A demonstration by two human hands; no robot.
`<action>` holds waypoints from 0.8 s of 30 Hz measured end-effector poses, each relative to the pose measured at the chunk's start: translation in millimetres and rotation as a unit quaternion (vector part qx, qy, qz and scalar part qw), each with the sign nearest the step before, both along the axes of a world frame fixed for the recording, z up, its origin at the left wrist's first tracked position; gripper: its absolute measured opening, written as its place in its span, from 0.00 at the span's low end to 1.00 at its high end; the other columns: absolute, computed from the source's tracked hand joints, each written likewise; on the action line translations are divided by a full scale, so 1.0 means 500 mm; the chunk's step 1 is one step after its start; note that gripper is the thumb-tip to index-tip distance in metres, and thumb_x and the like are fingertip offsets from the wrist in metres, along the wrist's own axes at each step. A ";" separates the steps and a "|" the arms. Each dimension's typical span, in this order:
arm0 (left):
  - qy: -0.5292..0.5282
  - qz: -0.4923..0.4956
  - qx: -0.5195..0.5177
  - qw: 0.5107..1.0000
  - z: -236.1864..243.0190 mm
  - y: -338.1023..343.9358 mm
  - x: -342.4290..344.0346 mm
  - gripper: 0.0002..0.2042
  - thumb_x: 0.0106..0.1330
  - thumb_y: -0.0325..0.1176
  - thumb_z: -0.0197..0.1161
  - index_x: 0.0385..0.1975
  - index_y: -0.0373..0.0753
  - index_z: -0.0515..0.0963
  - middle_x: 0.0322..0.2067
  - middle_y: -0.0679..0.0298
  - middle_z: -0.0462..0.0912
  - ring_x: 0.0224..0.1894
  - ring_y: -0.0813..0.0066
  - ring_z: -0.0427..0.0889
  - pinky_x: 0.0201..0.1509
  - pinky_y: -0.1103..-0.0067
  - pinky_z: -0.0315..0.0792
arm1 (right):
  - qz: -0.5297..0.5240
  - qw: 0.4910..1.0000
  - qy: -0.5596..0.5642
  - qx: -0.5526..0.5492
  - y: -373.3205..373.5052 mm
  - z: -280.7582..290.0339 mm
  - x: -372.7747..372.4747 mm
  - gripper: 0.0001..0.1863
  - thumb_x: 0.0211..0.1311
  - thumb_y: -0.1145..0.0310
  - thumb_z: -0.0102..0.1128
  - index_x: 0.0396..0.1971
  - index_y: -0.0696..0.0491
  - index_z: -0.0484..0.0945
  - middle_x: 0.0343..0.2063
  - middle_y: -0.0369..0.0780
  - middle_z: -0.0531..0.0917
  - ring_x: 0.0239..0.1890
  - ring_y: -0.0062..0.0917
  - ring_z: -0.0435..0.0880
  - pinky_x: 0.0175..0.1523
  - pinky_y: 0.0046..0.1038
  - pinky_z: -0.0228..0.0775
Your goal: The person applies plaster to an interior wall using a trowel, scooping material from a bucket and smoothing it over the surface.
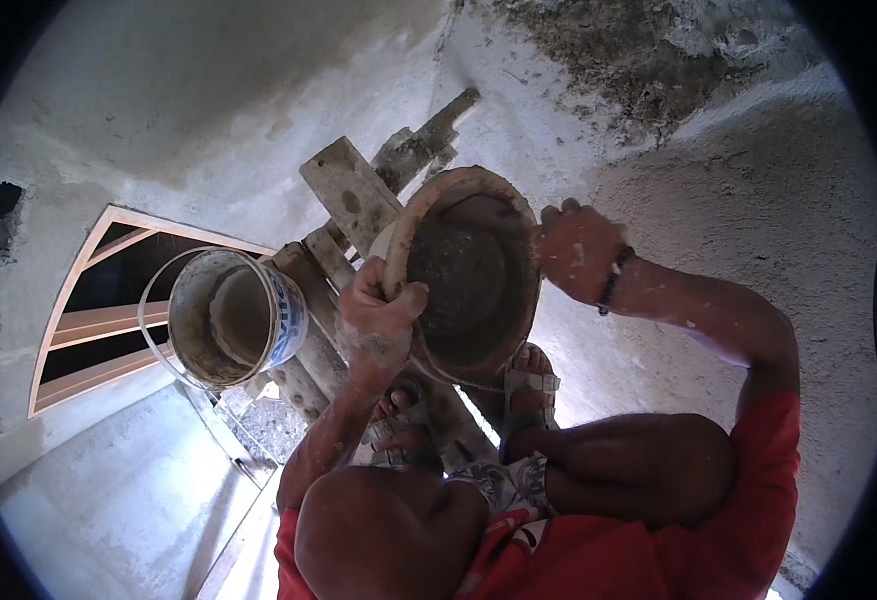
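A round, dirty bucket [464,280] with a thick caked rim and grey residue inside is tilted toward me in the middle of the view, above my sandalled feet. My left hand [379,315] grips its left rim, thumb over the edge. My right hand [584,255], dark bracelet at the wrist, is curled beside the bucket's right rim; what its fingers hold is hidden. A white bucket [295,320] with a wire handle and a stained interior stands to the left on rough planks.
I squat on stained wooden boards [349,190] high beside rough plastered walls [709,170]. At the left is a framed opening [99,250] crossed by timber bars, with dark gaps in the wall beyond it. Bright floor or wall shows below the boards.
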State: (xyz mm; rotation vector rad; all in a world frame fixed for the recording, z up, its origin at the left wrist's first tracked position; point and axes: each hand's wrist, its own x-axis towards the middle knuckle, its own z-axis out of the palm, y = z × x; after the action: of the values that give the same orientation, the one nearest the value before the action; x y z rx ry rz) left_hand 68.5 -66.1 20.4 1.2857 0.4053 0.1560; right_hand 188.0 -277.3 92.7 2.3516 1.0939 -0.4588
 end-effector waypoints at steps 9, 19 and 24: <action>-0.004 0.012 -0.003 1.000 -0.037 -0.023 0.024 0.13 0.50 0.22 0.61 0.17 0.42 0.62 0.19 0.78 0.62 0.23 0.91 0.57 0.23 0.85 0.51 | -0.014 0.943 0.310 0.123 -0.053 -0.173 0.025 0.17 0.57 0.53 0.57 0.34 0.52 0.82 0.29 0.49 0.84 0.37 0.42 0.83 0.47 0.40 0.75; 0.021 0.009 -0.007 1.000 -0.040 -0.004 0.010 0.11 0.50 0.20 0.61 0.19 0.41 0.65 0.20 0.78 0.64 0.23 0.91 0.59 0.23 0.87 0.53 | -0.079 0.893 0.337 0.288 -0.087 -0.205 -0.016 0.21 0.58 0.52 0.59 0.44 0.52 0.78 0.29 0.46 0.83 0.36 0.40 0.83 0.43 0.40 0.75; 0.021 0.030 -0.045 0.998 -0.049 0.025 0.018 0.06 0.49 0.21 0.62 0.23 0.37 0.72 0.22 0.77 0.69 0.24 0.90 0.63 0.25 0.87 0.57 | -0.131 0.911 0.316 0.229 -0.078 -0.155 -0.005 0.18 0.61 0.50 0.56 0.36 0.50 0.77 0.28 0.43 0.83 0.34 0.41 0.83 0.43 0.41 0.74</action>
State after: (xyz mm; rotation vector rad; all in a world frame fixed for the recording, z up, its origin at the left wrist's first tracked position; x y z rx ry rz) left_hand 77.7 -53.5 -4.0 1.1905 0.4824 0.1600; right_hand 185.7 -316.3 15.0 2.8730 1.2618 -1.2502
